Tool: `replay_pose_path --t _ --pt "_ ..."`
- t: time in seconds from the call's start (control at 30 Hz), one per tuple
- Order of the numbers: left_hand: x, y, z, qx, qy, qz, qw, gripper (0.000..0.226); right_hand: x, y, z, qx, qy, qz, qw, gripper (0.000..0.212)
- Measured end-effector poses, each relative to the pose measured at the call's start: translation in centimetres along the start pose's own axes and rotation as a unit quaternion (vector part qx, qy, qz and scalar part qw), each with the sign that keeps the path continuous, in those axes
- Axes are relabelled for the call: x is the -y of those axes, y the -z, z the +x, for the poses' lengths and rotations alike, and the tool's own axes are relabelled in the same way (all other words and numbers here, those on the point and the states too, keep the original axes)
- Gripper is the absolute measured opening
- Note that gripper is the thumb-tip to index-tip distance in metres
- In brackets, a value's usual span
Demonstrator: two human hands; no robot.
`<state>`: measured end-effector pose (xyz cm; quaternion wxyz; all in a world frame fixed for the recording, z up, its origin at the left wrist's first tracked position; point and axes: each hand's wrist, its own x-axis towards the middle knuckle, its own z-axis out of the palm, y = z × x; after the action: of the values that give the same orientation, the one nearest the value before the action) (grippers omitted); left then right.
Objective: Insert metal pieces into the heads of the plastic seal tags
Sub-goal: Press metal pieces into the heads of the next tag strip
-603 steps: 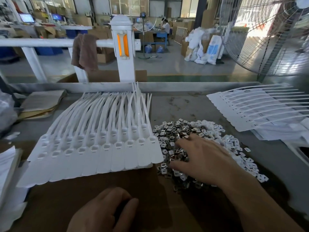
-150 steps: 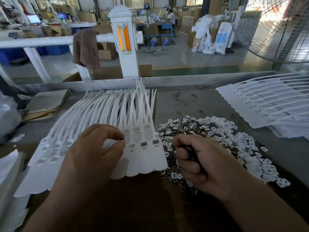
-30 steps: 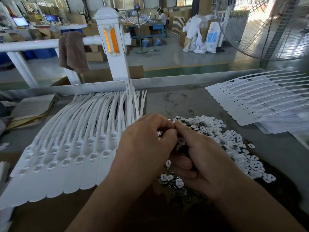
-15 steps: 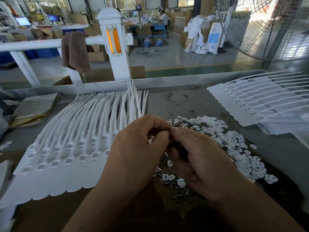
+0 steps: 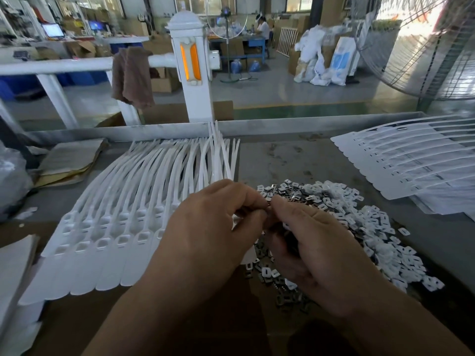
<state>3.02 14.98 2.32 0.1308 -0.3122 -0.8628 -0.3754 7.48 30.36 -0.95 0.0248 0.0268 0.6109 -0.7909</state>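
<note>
Left grip (image 5: 205, 235) pinching a metal piece (image 5: 268, 204), touching the right grip (image 5: 318, 242), which is curled round more metal pieces (image 5: 290, 238), beside the seal tags (image 5: 115, 227).

White post (image 5: 191, 93) with orange reflector strip (image 5: 190, 61) stands behind metal table rim (image 5: 295, 125). White rail (image 5: 51, 65) runs left from post, brown towel (image 5: 132, 75) draped over it. Large wire fan guard (image 5: 424, 47) top right. Flattened cardboard stack (image 5: 69, 160) on table, far left. White sacks (image 5: 321, 62) on floor beyond. Lit monitor (image 5: 52, 30) back left.
</note>
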Motion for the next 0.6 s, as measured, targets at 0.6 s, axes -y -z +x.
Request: replay_pose_path --t 0.6 --pt "0.44 -0.29 -0.44 -0.045 -0.083 0.083 0.992 0.016 0.12 -0.16 -0.37 0.006 0.013 0.028 1.000 0.060"
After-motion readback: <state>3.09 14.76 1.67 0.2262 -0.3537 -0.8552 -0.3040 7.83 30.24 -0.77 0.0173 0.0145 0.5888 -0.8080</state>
